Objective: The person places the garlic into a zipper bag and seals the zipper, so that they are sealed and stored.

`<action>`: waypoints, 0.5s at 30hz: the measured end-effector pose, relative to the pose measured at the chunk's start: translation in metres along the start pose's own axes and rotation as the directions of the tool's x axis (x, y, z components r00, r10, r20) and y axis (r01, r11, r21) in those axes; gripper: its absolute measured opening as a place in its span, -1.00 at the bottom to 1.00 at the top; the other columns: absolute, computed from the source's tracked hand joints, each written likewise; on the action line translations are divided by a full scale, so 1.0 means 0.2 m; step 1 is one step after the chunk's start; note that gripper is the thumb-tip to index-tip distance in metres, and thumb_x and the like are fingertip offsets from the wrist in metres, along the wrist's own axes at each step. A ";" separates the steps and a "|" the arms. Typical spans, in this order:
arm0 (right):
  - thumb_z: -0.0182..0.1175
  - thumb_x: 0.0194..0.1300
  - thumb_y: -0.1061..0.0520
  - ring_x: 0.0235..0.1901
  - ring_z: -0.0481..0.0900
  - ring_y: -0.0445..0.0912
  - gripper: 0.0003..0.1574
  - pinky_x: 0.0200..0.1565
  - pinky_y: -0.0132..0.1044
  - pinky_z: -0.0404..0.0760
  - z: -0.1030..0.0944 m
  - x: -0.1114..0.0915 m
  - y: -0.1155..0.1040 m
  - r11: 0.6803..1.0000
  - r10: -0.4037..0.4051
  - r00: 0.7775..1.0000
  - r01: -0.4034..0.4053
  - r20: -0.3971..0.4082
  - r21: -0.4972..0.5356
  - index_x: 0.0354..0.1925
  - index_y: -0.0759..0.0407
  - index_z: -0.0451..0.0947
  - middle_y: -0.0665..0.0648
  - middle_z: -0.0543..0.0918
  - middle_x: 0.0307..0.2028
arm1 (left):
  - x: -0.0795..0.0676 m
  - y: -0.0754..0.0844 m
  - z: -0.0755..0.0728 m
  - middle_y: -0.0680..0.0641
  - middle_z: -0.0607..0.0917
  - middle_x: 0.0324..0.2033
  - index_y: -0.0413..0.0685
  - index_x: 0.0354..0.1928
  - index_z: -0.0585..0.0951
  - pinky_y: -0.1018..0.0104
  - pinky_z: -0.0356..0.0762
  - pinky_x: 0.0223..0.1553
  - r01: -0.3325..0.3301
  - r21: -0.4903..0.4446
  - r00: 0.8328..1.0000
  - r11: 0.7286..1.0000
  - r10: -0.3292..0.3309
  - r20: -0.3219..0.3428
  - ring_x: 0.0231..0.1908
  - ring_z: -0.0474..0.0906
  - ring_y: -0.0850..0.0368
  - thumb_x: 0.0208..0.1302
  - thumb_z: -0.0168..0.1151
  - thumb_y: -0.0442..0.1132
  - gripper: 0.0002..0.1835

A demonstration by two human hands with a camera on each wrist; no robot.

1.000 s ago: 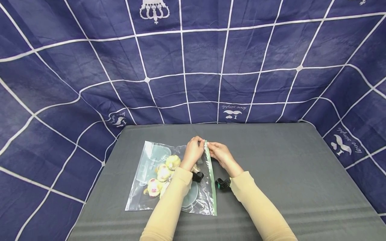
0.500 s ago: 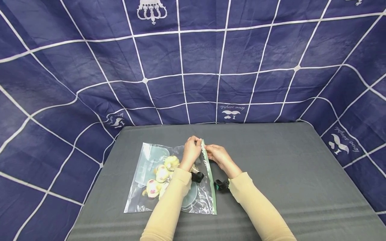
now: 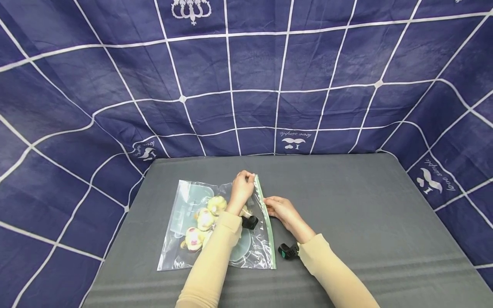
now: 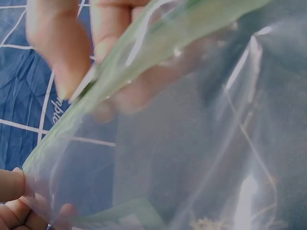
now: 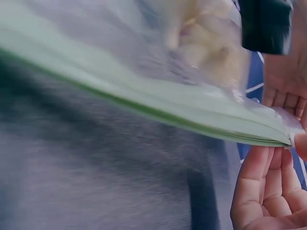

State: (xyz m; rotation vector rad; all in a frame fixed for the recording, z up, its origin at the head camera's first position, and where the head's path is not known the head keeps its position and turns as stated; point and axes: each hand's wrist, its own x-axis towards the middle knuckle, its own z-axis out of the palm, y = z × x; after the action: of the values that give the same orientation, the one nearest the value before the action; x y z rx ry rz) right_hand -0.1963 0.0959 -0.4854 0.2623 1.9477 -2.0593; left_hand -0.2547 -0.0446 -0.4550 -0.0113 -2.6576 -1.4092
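A clear zip bag (image 3: 179, 252) with a green strip (image 3: 271, 241) lies on the table. Through its film show several rounded pale-yellow things (image 3: 205, 219), one with pink marks, and flat pale blue-green pieces (image 3: 192, 196); their kinds are unclear. At the bag's far corner, my left hand (image 3: 242, 188) pinches the end of the strip. My right hand (image 3: 281, 209) is partway down the strip; in the left wrist view its thumb and finger pinch the green edge (image 4: 139, 67) near a small pale piece. The left forearm hides part of the contents.
The grey table (image 3: 346, 205) extends to the right of the bag. A blue curtain (image 3: 254, 77) with white lines surrounds its back and sides. Black bands (image 3: 289, 251) sit at both wrists.
My right hand has moved along the green strip, away from the far corner and nearer to me. My left hand stays at the corner.
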 end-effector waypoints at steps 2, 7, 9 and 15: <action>0.11 0.36 0.22 -0.40 0.61 -0.27 -0.62 -0.28 -0.47 0.60 0.00 -0.02 0.03 1.000 -0.004 1.000 0.004 0.001 -0.006 -0.01 0.53 0.53 0.00 0.67 -0.40 | 0.00 0.00 0.00 -0.28 0.65 -0.16 -0.27 -0.24 0.60 -0.07 0.46 0.03 -0.001 -0.002 1.000 1.000 0.001 -0.004 -0.11 0.56 -0.27 0.42 0.12 -0.23 -0.79; 0.14 0.34 0.22 -0.45 0.60 -0.27 -0.66 -0.33 -0.47 0.61 -0.01 -0.10 0.10 0.997 -0.019 0.999 0.017 -0.026 -0.080 -0.08 0.52 0.57 0.02 0.67 -0.43 | -0.01 0.00 -0.01 -0.27 0.65 -0.20 -0.29 -0.26 0.59 -0.04 0.49 -0.03 -0.003 -0.003 1.000 1.000 0.003 -0.016 -0.19 0.57 -0.22 0.40 0.13 -0.26 -0.81; 0.17 0.32 0.22 -0.48 0.58 -0.27 -0.70 -0.35 -0.46 0.62 -0.01 -0.13 0.11 0.992 -0.023 0.998 0.016 -0.055 -0.125 -0.14 0.49 0.60 0.03 0.66 -0.46 | -0.01 0.00 -0.01 -0.27 0.64 -0.20 -0.29 -0.25 0.59 -0.03 0.49 -0.02 0.000 -0.005 1.000 1.000 0.000 -0.015 -0.18 0.56 -0.21 0.41 0.13 -0.26 -0.81; 0.22 0.28 0.23 -0.54 0.58 -0.23 -0.77 -0.38 -0.35 0.67 0.00 -0.24 0.13 0.975 -0.026 0.994 0.000 -0.110 -0.224 -0.24 0.45 0.63 0.06 0.64 -0.51 | 0.00 0.01 -0.01 -0.28 0.63 -0.23 -0.30 -0.27 0.59 -0.05 0.49 -0.04 -0.025 -0.010 0.999 1.000 0.024 -0.040 -0.19 0.57 -0.23 0.40 0.13 -0.27 -0.81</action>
State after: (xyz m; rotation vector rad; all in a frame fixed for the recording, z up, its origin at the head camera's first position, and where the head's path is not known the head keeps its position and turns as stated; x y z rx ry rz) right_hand -0.1423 0.0988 -0.4936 0.3215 2.2315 -1.8466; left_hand -0.2543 -0.0457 -0.4528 -0.0164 -2.6089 -1.4010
